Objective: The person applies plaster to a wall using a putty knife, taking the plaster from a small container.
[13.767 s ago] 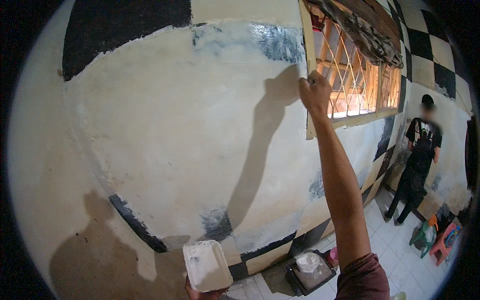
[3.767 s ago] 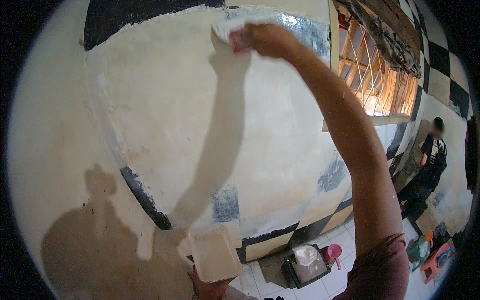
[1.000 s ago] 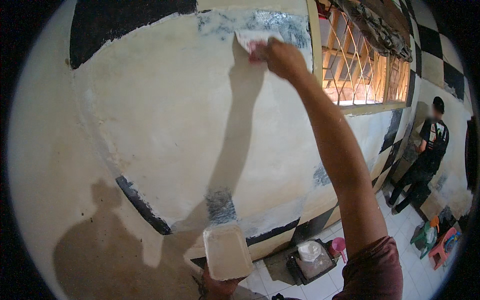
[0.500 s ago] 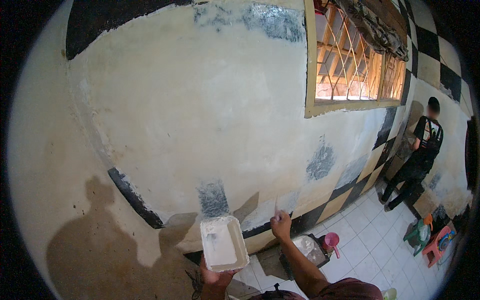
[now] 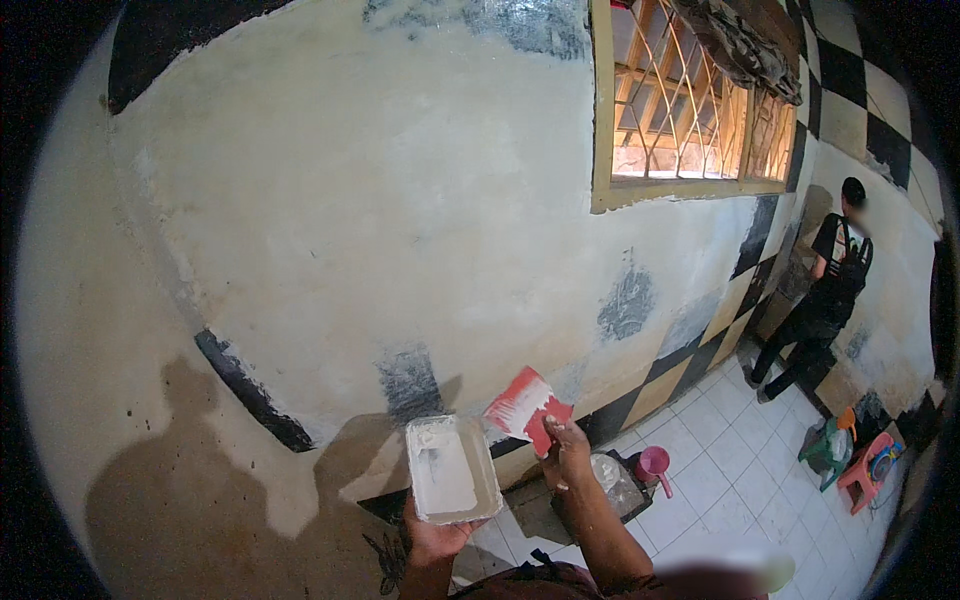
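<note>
My left hand [image 5: 436,533] holds a white rectangular tub [image 5: 411,470] from below, its fingers mostly hidden under it. Inside lies off-white putty [image 5: 452,485]. To the right of the tub, my right hand [image 5: 568,452] grips a red flat spreader [image 5: 530,404], its broad blade tilted up and smeared with white putty. The blade is close to the tub's upper right corner, apart from it. Ahead is a wall [image 5: 400,250] coated in off-white, with a dark grey patch [image 5: 408,383] just above the tub.
A barred window [image 5: 690,110] opens at the upper right. Below stand a putty-filled tray [image 5: 618,487] and a pink dipper [image 5: 653,462] on white floor tiles [image 5: 730,450]. A co-worker [image 5: 835,290] faces the right wall, near a green stool [image 5: 826,450] and a pink stool [image 5: 862,478].
My right hand has turned, so the spreader's broad, putty-smeared face now shows where before it was nearly edge-on. The view has shifted slightly, and the tub stays in my left hand.
</note>
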`<state>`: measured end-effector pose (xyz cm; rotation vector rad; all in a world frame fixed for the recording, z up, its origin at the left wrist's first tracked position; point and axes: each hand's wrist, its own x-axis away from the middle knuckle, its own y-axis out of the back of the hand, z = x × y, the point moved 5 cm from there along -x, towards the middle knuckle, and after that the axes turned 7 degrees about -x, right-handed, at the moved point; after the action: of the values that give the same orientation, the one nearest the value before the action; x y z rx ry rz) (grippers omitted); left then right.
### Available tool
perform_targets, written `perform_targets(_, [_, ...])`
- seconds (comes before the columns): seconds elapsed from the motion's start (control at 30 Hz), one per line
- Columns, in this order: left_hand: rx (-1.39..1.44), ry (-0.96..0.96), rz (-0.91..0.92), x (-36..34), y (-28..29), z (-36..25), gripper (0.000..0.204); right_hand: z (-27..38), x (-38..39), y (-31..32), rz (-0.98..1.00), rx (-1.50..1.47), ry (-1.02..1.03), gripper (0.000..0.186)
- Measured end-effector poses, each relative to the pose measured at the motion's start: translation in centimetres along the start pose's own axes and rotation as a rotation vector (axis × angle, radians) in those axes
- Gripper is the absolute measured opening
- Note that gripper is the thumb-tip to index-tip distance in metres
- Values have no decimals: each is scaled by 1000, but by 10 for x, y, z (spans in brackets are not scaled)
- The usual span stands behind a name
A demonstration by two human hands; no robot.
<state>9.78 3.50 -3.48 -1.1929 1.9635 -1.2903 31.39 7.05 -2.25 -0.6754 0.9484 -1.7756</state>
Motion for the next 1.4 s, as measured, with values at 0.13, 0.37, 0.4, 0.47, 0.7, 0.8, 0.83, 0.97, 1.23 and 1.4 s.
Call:
perform_targets(0.13, [-60,38,19,-9,-8,3,66,39,22,-55,116,483,-21,20])
perform_targets(0.37, [25,79,49,-24,-41,16,64,50,31,-70,334,1261,136,31])
perform_targets(0.4, [48,95,35,-24,-41,18,64,51,31,-68,334,1262,132,31])
perform_targets(0.47, [44,96,80,-31,-35,21,64,52,30,-65,309,1343,125,29])
perform_targets(0.7, [-81,21,42,-40,-59,34,69,58,17,-53,307,1393,127,29])
perform_targets(0.8, [-117,78,53,-47,-53,45,67,58,13,-52,359,1396,161,29])
perform_targets(0.83, [-119,67,38,-47,-51,45,67,62,19,-68,342,1304,84,28])
perform_targets(0.97, [-148,105,44,-54,-63,66,67,67,10,-55,316,1211,-25,26])
perform_targets(1.23, [-144,83,55,-79,-77,94,70,103,-3,-34,256,797,-62,21])
perform_targets(1.4, [-60,49,9,-87,-90,111,71,123,-9,-15,173,692,-48,19])
